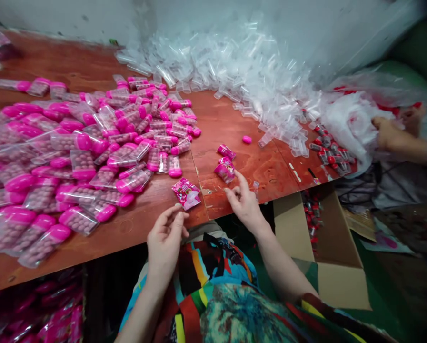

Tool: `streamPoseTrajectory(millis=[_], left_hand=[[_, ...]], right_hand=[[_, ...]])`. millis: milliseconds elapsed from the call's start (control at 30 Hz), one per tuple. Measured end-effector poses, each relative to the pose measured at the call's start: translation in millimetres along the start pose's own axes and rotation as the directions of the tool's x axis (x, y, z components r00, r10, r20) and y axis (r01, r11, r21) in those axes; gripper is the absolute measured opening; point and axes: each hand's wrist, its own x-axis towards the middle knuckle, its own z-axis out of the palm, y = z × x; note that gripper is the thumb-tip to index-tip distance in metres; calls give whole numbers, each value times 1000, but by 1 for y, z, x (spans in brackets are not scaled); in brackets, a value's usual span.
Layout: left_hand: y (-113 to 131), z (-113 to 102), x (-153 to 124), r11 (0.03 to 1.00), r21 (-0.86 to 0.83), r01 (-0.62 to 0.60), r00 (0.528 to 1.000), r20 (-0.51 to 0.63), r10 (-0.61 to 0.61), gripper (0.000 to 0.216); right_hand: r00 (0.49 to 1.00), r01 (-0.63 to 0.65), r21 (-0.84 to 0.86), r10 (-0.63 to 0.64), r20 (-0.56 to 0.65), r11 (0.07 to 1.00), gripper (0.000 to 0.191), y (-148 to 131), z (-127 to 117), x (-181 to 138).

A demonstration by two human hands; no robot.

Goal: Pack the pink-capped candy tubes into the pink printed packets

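Note:
My left hand [166,240] is at the table's front edge, fingers loosely curled and apart, with nothing visible in it. Just beyond its fingertips lies a flat pink printed label [186,193]; whether they touch I cannot tell. My right hand [247,207] reaches over the edge with index finger and thumb apart, holding nothing. Its index fingertip is beside a curled pink printed label [224,170]. Behind that sits a smaller rolled pink label [226,152]. A loose pink cap [246,139] lies farther back.
Pink-capped bottles of small pink balls [83,164] cover the left of the reddish table [156,209]. Clear empty tubes [227,66] heap against the wall. Small red-and-clear pieces [332,152] lie right, beside another person's hand [388,133] at a plastic bag [352,119]. Below stands a cardboard box [336,228].

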Motion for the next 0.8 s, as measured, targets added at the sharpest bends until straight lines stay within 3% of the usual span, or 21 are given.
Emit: streamPoseTrajectory(millis=[133, 267, 333, 433, 567, 700, 800], left_hand=[[3, -3, 8, 998, 61, -20, 999, -33, 22, 29], [6, 0, 12, 998, 68, 5, 1000, 11, -6, 33], [9, 0, 15, 997, 72, 17, 1000, 21, -19, 35], [13, 1, 21, 997, 69, 46, 999, 12, -47, 40], [21, 9, 32, 992, -47, 118, 993, -23, -119, 52], [28, 12, 40, 974, -129, 184, 983, 26, -183, 56], [30, 5, 44, 971, -169, 169, 985, 41, -165, 48]], right_hand=[[986, 162, -185, -152, 67, 969, 30, -14, 33, 11], [991, 25, -252, 8, 131, 967, 17, -20, 71, 25], [989, -29, -179, 54, 135, 983, 18, -17, 76, 31], [986, -116, 80, 105, 129, 990, 22, -13, 74, 34], [943, -287, 402, 185, 275, 869, 43, -26, 69, 31], [890, -397, 515, 181, 419, 760, 53, -43, 71, 28], [903, -359, 531, 142, 405, 768, 53, -47, 76, 30]])
